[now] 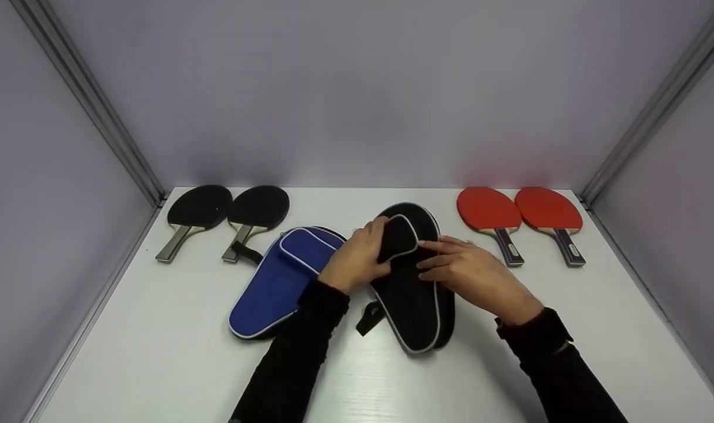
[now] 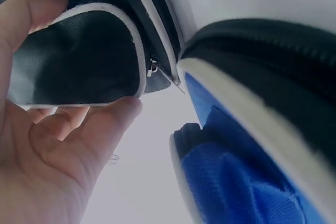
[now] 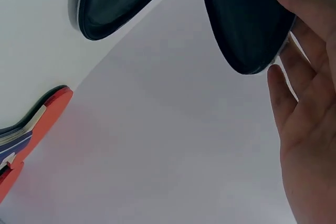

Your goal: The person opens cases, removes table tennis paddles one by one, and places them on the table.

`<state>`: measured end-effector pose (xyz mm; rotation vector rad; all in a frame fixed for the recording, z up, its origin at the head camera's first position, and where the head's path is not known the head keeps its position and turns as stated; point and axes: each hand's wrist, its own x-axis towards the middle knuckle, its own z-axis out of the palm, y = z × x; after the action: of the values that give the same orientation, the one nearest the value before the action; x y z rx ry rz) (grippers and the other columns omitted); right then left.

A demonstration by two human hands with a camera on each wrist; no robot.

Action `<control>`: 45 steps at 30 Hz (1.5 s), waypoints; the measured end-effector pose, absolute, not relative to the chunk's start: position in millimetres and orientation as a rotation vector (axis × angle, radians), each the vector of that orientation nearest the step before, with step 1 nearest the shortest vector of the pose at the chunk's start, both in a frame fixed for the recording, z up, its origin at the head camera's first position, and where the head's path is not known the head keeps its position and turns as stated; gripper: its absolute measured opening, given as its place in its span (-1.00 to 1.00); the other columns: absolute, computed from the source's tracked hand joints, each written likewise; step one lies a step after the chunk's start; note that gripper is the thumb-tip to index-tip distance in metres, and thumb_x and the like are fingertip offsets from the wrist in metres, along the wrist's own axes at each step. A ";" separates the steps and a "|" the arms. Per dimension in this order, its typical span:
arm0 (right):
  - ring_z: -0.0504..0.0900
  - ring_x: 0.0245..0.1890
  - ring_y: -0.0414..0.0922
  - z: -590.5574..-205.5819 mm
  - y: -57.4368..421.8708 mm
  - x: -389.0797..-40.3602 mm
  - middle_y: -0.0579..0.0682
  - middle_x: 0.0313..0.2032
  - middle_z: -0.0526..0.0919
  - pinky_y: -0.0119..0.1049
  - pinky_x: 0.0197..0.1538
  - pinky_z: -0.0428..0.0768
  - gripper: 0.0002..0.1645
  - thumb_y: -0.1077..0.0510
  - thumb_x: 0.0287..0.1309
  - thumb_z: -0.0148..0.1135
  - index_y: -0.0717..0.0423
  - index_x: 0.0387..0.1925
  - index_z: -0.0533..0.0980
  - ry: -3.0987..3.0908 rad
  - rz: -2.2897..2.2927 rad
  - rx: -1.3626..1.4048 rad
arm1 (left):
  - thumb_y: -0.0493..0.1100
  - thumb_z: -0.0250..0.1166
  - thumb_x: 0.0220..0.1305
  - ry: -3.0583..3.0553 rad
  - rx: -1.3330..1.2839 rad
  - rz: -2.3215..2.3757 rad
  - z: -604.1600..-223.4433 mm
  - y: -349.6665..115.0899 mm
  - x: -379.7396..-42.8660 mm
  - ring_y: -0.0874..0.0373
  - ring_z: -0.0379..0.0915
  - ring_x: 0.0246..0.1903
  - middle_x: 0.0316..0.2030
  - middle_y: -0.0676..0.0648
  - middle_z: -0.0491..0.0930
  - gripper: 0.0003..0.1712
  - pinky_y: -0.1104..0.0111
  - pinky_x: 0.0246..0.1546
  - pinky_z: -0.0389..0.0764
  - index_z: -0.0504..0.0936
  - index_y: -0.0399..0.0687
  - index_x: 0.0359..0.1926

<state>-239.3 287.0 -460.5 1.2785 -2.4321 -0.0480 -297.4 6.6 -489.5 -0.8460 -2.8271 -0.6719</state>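
A black table tennis paddle case with pale piping lies on the table, its small front pocket lifted at the top. My left hand grips this pocket from the left, thumb on one edge and fingers on the other. From the right, my right hand pinches the pocket's edge, thumb on one face and fingers behind it in the right wrist view. A zipper pull hangs beside the pocket. Under my left forearm lies a blue paddle case, partly hidden.
Two black paddles lie at the back left. Two red paddles are at the back right. A black strap sticks out left of the black case. Grey walls enclose the white table on the back and sides.
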 end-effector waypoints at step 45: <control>0.90 -0.07 -0.07 -479.2 303.5 -250.3 0.04 0.02 0.98 0.04 0.13 0.93 -0.59 0.35 0.38 0.53 0.13 0.22 0.87 -3.121 0.326 0.974 | 0.31 0.61 0.48 -3.243 -1.106 0.058 -470.2 41.4 -250.3 0.05 0.50 0.72 0.75 -0.07 0.49 0.01 0.22 0.69 0.62 0.55 -0.04 0.74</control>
<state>-250.3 303.5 -479.2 0.9736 -3.1213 0.3256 -250.3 41.4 -470.2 -1.1065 -3.2434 0.0577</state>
